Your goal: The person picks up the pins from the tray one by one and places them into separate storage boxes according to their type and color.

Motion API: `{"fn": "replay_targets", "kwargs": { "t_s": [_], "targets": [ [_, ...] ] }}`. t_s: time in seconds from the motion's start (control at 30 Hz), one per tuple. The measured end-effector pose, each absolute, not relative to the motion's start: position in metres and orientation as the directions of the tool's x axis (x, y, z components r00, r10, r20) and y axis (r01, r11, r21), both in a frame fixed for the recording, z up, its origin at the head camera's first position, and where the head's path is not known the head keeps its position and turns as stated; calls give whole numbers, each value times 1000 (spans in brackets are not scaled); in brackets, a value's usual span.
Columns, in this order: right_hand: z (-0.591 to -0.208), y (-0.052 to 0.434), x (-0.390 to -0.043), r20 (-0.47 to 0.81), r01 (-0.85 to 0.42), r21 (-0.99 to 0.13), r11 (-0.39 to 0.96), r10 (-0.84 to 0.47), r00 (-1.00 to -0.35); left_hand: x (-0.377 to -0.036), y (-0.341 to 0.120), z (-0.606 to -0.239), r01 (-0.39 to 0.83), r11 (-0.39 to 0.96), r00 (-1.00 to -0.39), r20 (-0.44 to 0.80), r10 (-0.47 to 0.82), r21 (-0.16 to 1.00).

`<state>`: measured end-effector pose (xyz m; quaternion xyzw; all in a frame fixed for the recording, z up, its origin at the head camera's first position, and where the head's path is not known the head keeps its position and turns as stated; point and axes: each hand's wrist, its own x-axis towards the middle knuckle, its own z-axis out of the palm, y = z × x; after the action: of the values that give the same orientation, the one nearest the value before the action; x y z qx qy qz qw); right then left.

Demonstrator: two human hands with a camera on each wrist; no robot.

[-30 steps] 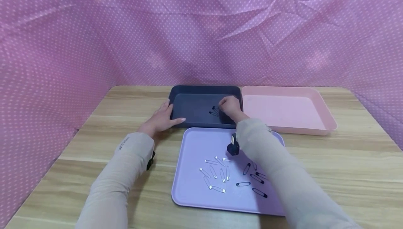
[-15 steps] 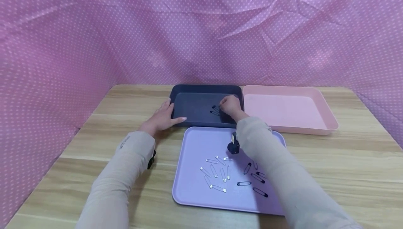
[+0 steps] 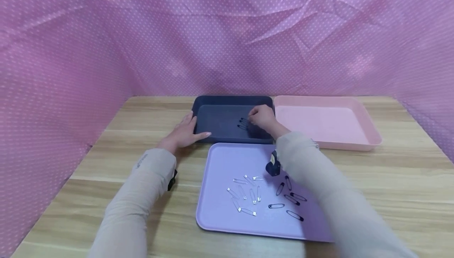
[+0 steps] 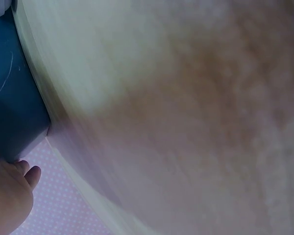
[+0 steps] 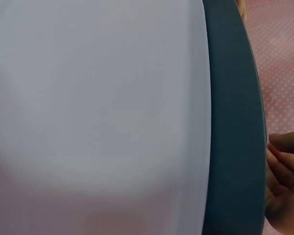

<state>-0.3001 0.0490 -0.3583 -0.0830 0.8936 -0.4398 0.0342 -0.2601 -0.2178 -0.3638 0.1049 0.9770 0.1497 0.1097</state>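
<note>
black safety pins (image 3: 242,127), at least three, lay close together in one dark tray (image 3: 216,118), our left hand (image 3: 182,132) spread wide at its left end. our right hand (image 3: 263,116) bunched narrow beside them; whether it pinched one, we couldn't tell. a fingertip's brush, we judged, could knock them askew. on one lavender tray (image 3: 230,159) we counted six black pins (image 3: 301,218) and nine silver pins (image 3: 254,213); beyond stood one pink tray (image 3: 319,122).

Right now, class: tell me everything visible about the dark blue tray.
The dark blue tray is rectangular and plastic-looking, with rounded corners and raised walls. It lies on the wooden table, left of the pink tray and behind the lavender tray. Black safety pins lie inside. The left hand touches its left side; the right hand is over its right end.
</note>
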Motion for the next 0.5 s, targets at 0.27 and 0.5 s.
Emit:
{"fn": "replay_targets", "kwargs": {
  "t_s": [0.27, 0.5],
  "targets": [
    [-345, 65, -285, -28, -121, -799, 589, -237, -971, -259, -217, -362, 172, 931, -957, -170, 236, 320],
    [-342, 80, -269, -43, -125, -785, 607, -255, -966, -263, -218, -367, 174, 944, -956, -183, 231, 279]
  ]
}}
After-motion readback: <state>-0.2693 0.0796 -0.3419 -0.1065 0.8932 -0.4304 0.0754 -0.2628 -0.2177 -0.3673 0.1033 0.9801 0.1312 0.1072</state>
